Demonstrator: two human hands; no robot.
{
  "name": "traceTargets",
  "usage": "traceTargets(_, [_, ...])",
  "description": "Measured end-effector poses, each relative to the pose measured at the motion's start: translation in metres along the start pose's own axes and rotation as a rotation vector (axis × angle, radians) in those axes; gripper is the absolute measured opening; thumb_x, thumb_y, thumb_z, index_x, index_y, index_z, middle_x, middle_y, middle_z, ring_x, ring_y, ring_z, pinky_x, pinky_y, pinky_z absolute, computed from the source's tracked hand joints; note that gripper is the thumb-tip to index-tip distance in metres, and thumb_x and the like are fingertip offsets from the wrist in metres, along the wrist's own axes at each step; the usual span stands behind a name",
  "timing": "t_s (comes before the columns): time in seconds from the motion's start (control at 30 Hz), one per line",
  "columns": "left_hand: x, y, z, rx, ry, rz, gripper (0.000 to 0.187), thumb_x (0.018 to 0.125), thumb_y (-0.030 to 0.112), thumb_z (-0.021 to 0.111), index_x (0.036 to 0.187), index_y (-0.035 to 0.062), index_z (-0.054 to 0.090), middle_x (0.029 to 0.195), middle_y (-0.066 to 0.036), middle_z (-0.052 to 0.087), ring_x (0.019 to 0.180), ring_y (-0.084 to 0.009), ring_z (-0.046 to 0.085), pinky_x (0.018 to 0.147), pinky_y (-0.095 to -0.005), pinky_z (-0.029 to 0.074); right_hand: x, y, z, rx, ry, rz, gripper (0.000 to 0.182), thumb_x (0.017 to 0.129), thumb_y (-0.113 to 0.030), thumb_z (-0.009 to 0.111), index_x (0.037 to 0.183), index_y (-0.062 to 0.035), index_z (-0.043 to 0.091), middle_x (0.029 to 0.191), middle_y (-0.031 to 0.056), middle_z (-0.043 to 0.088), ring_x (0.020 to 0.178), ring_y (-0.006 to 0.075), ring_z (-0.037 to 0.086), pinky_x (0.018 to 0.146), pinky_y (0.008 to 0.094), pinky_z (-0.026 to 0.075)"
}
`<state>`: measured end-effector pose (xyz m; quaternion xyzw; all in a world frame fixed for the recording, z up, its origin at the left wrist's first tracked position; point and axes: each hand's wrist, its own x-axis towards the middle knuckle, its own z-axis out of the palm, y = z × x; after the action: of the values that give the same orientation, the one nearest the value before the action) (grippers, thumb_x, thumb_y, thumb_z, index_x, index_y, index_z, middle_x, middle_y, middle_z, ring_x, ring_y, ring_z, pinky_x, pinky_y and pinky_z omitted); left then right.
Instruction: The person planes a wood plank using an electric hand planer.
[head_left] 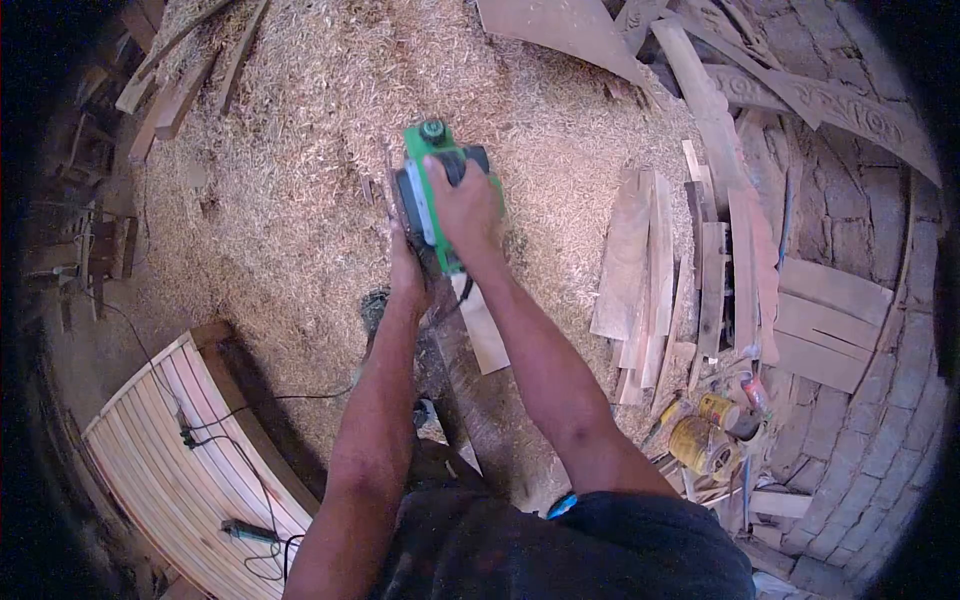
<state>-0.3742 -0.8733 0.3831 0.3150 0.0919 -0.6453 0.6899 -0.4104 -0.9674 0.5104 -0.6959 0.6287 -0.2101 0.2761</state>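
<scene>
Right hand (463, 205) atop green planer (432, 190), gripping.

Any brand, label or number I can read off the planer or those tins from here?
No text can be read in this view.
Green electric planer, under the right hand: no legible brand or number; the left hand rests at its near side.
Yellow tins by the stacked boards: printed labels show, but too small and blurred to read.
Carved panel: ornament only, no letters.
</scene>
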Motion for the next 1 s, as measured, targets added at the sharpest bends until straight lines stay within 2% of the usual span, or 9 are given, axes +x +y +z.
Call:
traceTargets(0.2, [0.014, -0.012, -0.012, -0.003, -0.025, 0.046, 0.082, 0.11, 0.07, 0.03, 0.153, 0.0038, 0.051, 0.15, -0.014, 0.06, 0.131, -0.0298, 0.062, 0.116, -0.0456, 0.046, 0.006, 0.004, -0.002, 0.074, -0.012, -0.07, 0.065, 0.094, -0.06, 0.071, 0.113, 0.0017, 0.074, 0.103, 0.0305, 0.075, 0.101, 0.0494, 0.073, 0.09, 0.0528, 0.057])
traceTargets(0.3, [0.018, -0.013, -0.025, 0.035, -0.025, 0.019, 0.079, 0.107, 0.06, 0.053, 0.158, 0.0004, 0.042, 0.149, -0.017, 0.06, 0.131, -0.0318, 0.061, 0.115, -0.0443, 0.046, -0.058, 0.063, -0.027, 0.037, 0.036, -0.106, 0.057, 0.095, -0.054, 0.073, 0.115, -0.0004, 0.074, 0.102, 0.0257, 0.075, 0.096, 0.0434, 0.073, 0.086, 0.0497, 0.057])
traceTargets(0.33, [0.02, -0.018, -0.024, 0.194, 0.044, 0.106, 0.081, 0.103, 0.053, 0.062, 0.16, 0.0003, 0.038, 0.148, -0.019, 0.06, 0.131, -0.0329, 0.061, 0.115, -0.0442, 0.046, -0.087, 0.09, -0.035, -0.03, 0.087, -0.123, 0.054, 0.096, -0.052, 0.074, 0.116, -0.0007, 0.074, 0.101, 0.024, 0.074, 0.094, 0.0408, 0.073, 0.085, 0.0487, 0.056])
traceTargets(0.37, [0.023, -0.022, -0.022, 0.357, 0.113, 0.191, 0.085, 0.1, 0.046, 0.07, 0.162, 0.0002, 0.033, 0.147, -0.02, 0.059, 0.131, -0.0341, 0.061, 0.115, -0.044, 0.046, -0.123, 0.098, -0.063, -0.021, -0.054, 0.015, 0.051, 0.098, -0.049, 0.073, 0.118, -0.0017, 0.074, 0.1, 0.0213, 0.073, 0.092, 0.0369, 0.072, 0.084, 0.0476, 0.056])
traceTargets(0.47, [0.039, -0.032, -0.03, 0.77, 0.303, 0.303, 0.106, 0.087, 0.018, 0.085, 0.167, 0.0022, 0.018, 0.147, -0.028, 0.055, 0.132, -0.0382, 0.058, 0.114, -0.0444, 0.047, -0.229, 0.147, -0.116, 0.036, -0.035, 0.078, 0.049, 0.099, -0.046, 0.072, 0.121, -0.0029, 0.073, 0.1, 0.0212, 0.074, 0.094, 0.0373, 0.073, 0.084, 0.0477, 0.056])
traceTargets(0.6, [0.021, -0.035, -0.014, 0.889, 0.383, 0.303, 0.107, 0.086, 0.01, 0.084, 0.168, 0.0039, 0.016, 0.154, -0.03, 0.047, 0.133, -0.0392, 0.057, 0.114, -0.0456, 0.047, -0.266, 0.167, -0.143, -0.248, -0.189, 0.348, 0.054, 0.096, -0.048, 0.075, 0.122, -0.0007, 0.07, 0.098, 0.0256, 0.073, 0.096, 0.044, 0.073, 0.083, 0.05, 0.057])
traceTargets(0.8, [0.038, -0.034, -0.033, 0.844, 0.321, 0.288, 0.108, 0.086, 0.015, 0.085, 0.167, -0.0004, 0.014, 0.156, -0.029, 0.047, 0.136, -0.039, 0.055, 0.117, -0.0449, 0.045, -0.221, 0.147, -0.122, -0.035, -0.031, 0.182, 0.057, 0.094, -0.05, 0.077, 0.114, 0.0021, 0.068, 0.089, 0.0278, 0.072, 0.086, 0.0489, 0.073, 0.076, 0.0532, 0.056])
traceTargets(0.9, [0.032, -0.031, -0.029, 0.815, 0.293, 0.258, 0.108, 0.087, 0.015, 0.084, 0.167, -0.0023, 0.014, 0.157, -0.03, 0.046, 0.139, -0.0388, 0.053, 0.119, -0.0438, 0.042, -0.184, 0.144, -0.109, 0.02, -0.108, 0.168, 0.057, 0.094, -0.05, 0.078, 0.113, 0.003, 0.068, 0.089, 0.0292, 0.072, 0.089, 0.0474, 0.074, 0.076, 0.0529, 0.057])
traceTargets(1.0, [0.043, -0.036, -0.042, 0.856, 0.31, 0.312, 0.088, 0.092, 0.013, 0.08, 0.158, 0.0013, 0.022, 0.142, -0.025, 0.055, 0.12, -0.0348, 0.062, 0.1, -0.045, 0.055, -0.152, 0.133, -0.095, 0.022, -0.088, 0.183, 0.061, 0.095, -0.056, 0.073, 0.111, 0.0024, 0.065, 0.09, 0.0318, 0.072, 0.089, 0.0529, 0.071, 0.077, 0.0581, 0.056])
